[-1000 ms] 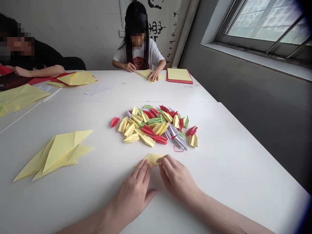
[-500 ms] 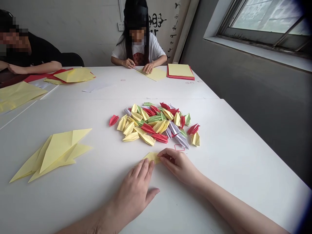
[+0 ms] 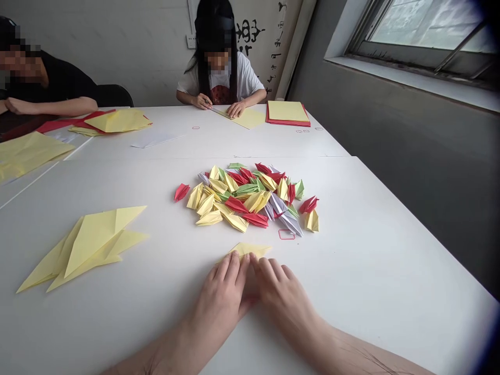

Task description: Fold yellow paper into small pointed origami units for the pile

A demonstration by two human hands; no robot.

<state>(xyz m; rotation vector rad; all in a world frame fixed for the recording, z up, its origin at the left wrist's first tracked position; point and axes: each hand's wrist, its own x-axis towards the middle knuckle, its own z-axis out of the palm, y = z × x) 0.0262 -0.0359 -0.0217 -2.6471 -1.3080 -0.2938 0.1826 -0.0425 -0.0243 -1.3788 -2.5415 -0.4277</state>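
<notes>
My left hand (image 3: 222, 299) and my right hand (image 3: 281, 297) lie side by side, palms down, on the white table (image 3: 371, 260). Their fingertips press on a small folded yellow paper piece (image 3: 250, 250), most of it hidden under my fingers. Just beyond it lies a heap of several small folded paper pieces (image 3: 250, 198) in yellow, red, green and lilac. A pink paper clip outline (image 3: 286, 234) lies between the heap and my right hand.
Larger folded yellow sheets (image 3: 86, 245) lie at my left. Across the table a person (image 3: 221, 73) folds yellow paper beside a stack of yellow and red sheets (image 3: 287, 113). Another person (image 3: 39, 83) sits far left with more sheets (image 3: 117, 121). The table edge runs along the right.
My right hand drew back from the yellow piece's far end and now lies flat beside my left hand. Both hands' fingertips press on the piece.
</notes>
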